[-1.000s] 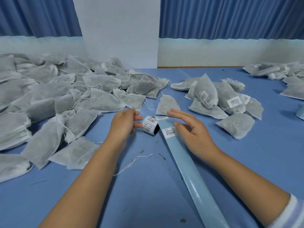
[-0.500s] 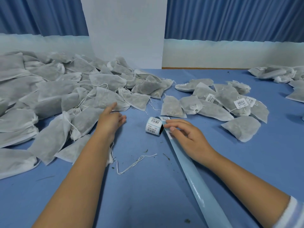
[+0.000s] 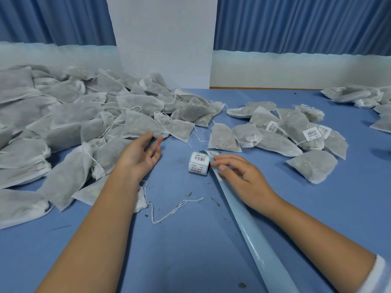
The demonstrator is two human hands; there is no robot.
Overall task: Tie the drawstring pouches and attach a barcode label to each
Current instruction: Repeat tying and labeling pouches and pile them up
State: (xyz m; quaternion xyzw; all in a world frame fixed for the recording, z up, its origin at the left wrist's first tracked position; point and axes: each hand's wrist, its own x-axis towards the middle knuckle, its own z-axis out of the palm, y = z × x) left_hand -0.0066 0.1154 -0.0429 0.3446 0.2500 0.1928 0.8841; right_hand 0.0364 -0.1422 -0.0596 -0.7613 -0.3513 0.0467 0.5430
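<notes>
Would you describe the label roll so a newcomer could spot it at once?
On the blue table, look between the big unlabelled pouch heap and the smaller labelled group. The label roll lies there beside the right hand: the only small cylinder, trailing a long pale-blue backing strip.

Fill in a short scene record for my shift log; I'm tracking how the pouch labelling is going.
left hand: open, fingers spread, at the edge of the big pouch pile, which shows no labels
right hand: fingers curled on the backing strip beside the label roll; pinch unclear
labelled pouches: small group beyond the right hand
loose string: on the blue table, between the forearms
</notes>
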